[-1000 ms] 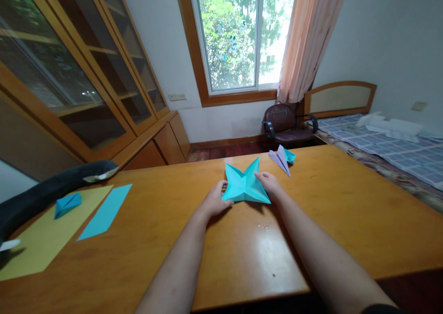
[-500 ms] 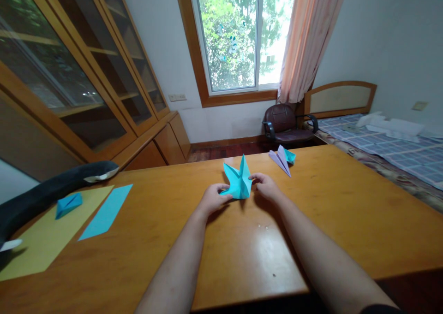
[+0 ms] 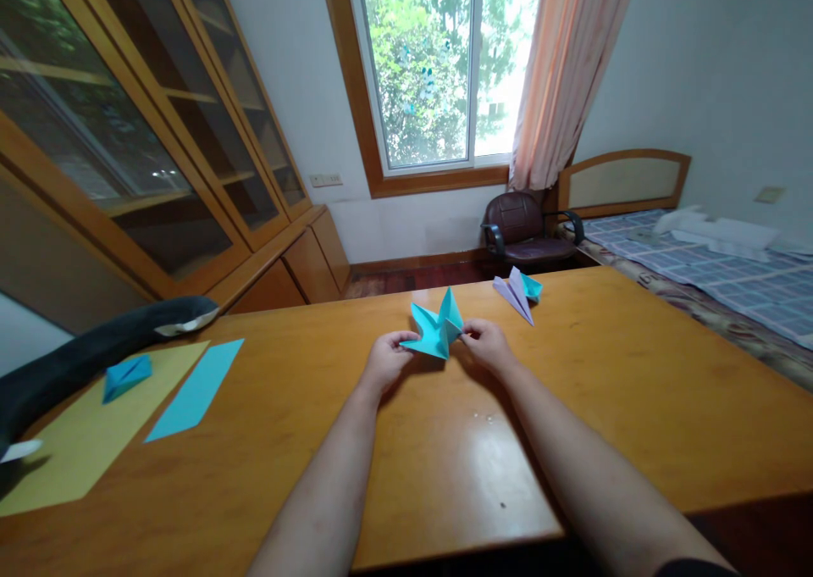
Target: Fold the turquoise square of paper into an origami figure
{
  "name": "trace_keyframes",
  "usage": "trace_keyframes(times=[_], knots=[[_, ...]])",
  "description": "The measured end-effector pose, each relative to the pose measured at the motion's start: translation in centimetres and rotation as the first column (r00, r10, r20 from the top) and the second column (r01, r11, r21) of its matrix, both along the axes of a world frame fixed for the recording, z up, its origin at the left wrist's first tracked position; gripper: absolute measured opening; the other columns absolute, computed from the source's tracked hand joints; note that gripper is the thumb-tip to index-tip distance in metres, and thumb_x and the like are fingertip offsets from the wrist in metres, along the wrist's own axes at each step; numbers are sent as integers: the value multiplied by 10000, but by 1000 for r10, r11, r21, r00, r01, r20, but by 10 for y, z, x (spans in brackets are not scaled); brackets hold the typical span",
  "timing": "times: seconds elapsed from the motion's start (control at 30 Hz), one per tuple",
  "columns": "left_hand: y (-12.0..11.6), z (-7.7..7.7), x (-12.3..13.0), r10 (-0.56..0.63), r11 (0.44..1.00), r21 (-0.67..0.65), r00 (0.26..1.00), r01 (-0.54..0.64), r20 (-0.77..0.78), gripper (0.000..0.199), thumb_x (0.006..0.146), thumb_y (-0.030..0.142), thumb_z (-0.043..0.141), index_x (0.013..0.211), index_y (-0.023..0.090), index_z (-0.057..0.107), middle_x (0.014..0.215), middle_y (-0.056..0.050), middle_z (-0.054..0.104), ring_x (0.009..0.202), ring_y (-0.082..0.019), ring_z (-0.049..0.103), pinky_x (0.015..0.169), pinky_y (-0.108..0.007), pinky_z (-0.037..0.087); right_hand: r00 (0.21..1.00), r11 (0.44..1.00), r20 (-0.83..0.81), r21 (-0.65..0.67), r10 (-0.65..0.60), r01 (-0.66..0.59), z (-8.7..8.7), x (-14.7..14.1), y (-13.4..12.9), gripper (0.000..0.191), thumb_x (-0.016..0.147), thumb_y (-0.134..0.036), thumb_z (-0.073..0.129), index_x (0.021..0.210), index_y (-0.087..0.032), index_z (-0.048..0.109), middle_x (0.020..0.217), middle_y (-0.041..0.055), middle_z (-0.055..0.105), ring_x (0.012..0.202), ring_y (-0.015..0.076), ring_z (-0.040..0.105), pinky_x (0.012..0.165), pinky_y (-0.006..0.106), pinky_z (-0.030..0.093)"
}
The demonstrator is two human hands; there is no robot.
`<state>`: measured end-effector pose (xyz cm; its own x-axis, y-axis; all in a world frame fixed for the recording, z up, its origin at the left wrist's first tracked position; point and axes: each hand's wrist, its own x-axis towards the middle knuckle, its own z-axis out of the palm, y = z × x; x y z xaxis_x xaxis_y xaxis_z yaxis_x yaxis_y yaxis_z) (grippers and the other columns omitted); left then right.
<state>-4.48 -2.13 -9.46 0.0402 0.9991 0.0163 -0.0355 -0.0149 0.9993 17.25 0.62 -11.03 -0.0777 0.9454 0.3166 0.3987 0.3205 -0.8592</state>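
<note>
Wooden table (image 3: 572, 407) carries everything. Yellow sheet (image 3: 82, 441) at far left, blue strip (image 3: 194, 389) beside it, small blue fold (image 3: 125, 375) on the sheet. Purple paper plane (image 3: 516, 296) near far edge. Centre: cyan folded paper (image 3: 435, 327), points up, pinched by left hand (image 3: 384, 363) and right hand (image 3: 490, 344) at opposite sides.

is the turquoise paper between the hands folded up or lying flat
Folded up: the turquoise paper stands in raised points, pinched between left hand and right hand.
</note>
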Motion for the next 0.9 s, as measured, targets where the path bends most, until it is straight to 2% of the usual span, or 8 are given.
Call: trace_keyframes(times=[0.17, 0.33, 0.43, 0.5, 0.6, 0.73, 0.8, 0.9], knots=[[3, 0, 1, 124, 991, 44, 986, -130, 110, 377, 523, 233, 730, 877, 120, 665, 760, -53, 683, 680, -146, 604, 651, -254, 476, 975, 995, -213, -90, -59, 41, 3, -3, 0, 161, 654, -315, 602, 674, -170, 670, 682, 29, 675, 671, 166, 596, 672, 272, 461], [7, -7, 4, 184, 976, 103, 980, -190, 72, 258, 575, 257, 694, 789, 118, 655, 710, -32, 657, 642, -124, 573, 618, -234, 450, 905, 979, -403, -193, -133, 58, 8, -7, -1, 208, 577, -359, 672, 643, -170, 618, 591, 20, 630, 580, 152, 573, 603, 273, 470], [9, -13, 8, 205, 975, 60, 972, -213, 116, 360, 575, 322, 731, 855, 115, 641, 785, -54, 668, 669, -128, 581, 616, -233, 451, 846, 979, -516, -204, -131, 27, 8, -11, -1, 260, 535, -352, 708, 660, -189, 548, 570, -12, 599, 553, 139, 569, 585, 270, 482], [9, -15, 11, 221, 974, 8, 956, -227, 194, 455, 554, 375, 763, 903, 119, 623, 866, -72, 672, 742, -145, 605, 671, -252, 470, 821, 977, -555, -214, -134, 15, 7, -14, -1, 314, 519, -353, 723, 675, -206, 494, 550, -38, 573, 529, 131, 563, 569, 267, 485], [6, -15, 18, 175, 984, -77, 927, -158, 333, 504, 532, 399, 797, 917, 139, 599, 922, -75, 670, 843, -168, 625, 786, -299, 483, 798, 975, -589, -224, -129, -8, 4, -16, 0, 368, 512, -368, 733, 692, -217, 449, 537, -61, 549, 510, 124, 557, 562, 269, 491], [0, -12, 24, 69, 990, -142, 891, -5, 449, 432, 591, 362, 785, 932, 164, 609, 986, -78, 671, 926, -185, 627, 873, -343, 483, 752, 978, -649, -205, -113, -29, 1, -17, 1, 378, 506, -364, 741, 689, -213, 447, 561, -60, 544, 530, 122, 558, 585, 280, 504], [-1, -12, 26, 59, 989, -147, 884, 11, 464, 381, 611, 339, 776, 914, 165, 625, 996, -74, 673, 938, -183, 623, 892, -345, 483, 736, 981, -669, -193, -109, -31, 1, -18, 0, 357, 511, -347, 742, 680, -209, 459, 579, -56, 547, 536, 118, 553, 583, 277, 500], [0, -14, 29, 80, 992, -120, 885, -28, 458, 359, 592, 340, 788, 863, 151, 647, 940, -69, 685, 894, -173, 628, 881, -327, 486, 736, 983, -670, -182, -94, -41, 3, -19, -3, 300, 528, -315, 734, 677, -201, 500, 585, -52, 554, 527, 108, 537, 560, 258, 478]])
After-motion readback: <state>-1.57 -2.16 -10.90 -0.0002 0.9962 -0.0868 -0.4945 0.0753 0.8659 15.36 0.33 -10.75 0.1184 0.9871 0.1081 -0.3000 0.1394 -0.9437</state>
